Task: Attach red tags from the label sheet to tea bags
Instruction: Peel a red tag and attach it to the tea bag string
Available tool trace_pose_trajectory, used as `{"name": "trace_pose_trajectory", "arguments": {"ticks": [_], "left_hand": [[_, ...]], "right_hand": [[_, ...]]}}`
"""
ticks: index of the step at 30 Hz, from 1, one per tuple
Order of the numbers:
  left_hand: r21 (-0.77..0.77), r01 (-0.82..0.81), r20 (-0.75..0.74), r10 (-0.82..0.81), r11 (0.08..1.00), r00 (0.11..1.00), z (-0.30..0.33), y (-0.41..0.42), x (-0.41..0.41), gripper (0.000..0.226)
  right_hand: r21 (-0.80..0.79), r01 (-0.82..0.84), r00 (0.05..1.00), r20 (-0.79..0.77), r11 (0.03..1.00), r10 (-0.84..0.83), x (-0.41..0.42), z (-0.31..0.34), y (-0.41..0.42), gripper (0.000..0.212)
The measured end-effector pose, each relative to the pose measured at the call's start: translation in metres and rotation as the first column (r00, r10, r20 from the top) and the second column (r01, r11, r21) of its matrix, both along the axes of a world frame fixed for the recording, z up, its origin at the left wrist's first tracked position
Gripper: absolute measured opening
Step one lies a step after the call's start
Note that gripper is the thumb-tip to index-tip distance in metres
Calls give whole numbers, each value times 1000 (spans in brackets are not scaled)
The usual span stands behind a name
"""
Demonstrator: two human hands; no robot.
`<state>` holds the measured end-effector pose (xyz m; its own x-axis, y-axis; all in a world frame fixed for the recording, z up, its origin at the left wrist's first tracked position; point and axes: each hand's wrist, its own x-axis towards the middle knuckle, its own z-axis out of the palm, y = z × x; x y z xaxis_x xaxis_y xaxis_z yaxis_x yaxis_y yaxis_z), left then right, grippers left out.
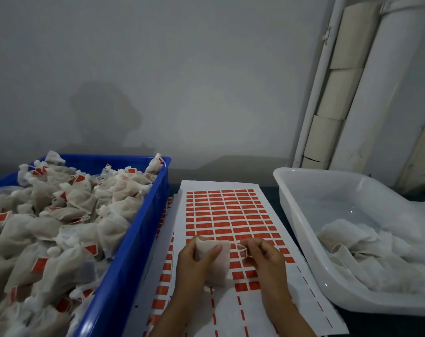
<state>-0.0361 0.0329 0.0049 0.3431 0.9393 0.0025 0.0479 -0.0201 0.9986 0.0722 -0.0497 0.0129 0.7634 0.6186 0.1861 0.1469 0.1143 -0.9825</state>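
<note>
Head view: a tea bag (215,260) is held above the label sheet (227,215) by the left hand (194,266), whose thumb and fingers are curled round its left side, while its string (243,251) is pinched between the bent fingertips of the right hand (263,257). Rows of red tags (221,210) are seen on the sheet, stripped near the bottom. A blue crate (133,239) heaped with tagged tea bags (60,215) is placed at left, and a white tub (301,215) holding untagged bags (357,249) at right.

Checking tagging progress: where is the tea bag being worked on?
In the head view, low centre: the tea bag is gripped by the left hand over the label sheet, between the blue crate and white tub.
</note>
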Motion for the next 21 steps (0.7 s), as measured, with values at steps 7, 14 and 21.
{"name": "trace_pose_trajectory", "arguments": {"ticks": [7, 14, 21], "left_hand": [[-18, 115, 29, -115, 993, 993, 0, -6, -3, 49], [76, 184, 35, -187, 980, 982, 4, -9, -2, 35], [195, 105, 34, -113, 975, 993, -1, -8, -1, 4]], "right_hand": [[-46, -98, 989, 102, 994, 102, -8, 3, 5, 23], [-31, -148, 967, 206, 988, 152, -10, -3, 1, 5], [-85, -54, 887, 454, 995, 87, -12, -5, 2, 17]]}}
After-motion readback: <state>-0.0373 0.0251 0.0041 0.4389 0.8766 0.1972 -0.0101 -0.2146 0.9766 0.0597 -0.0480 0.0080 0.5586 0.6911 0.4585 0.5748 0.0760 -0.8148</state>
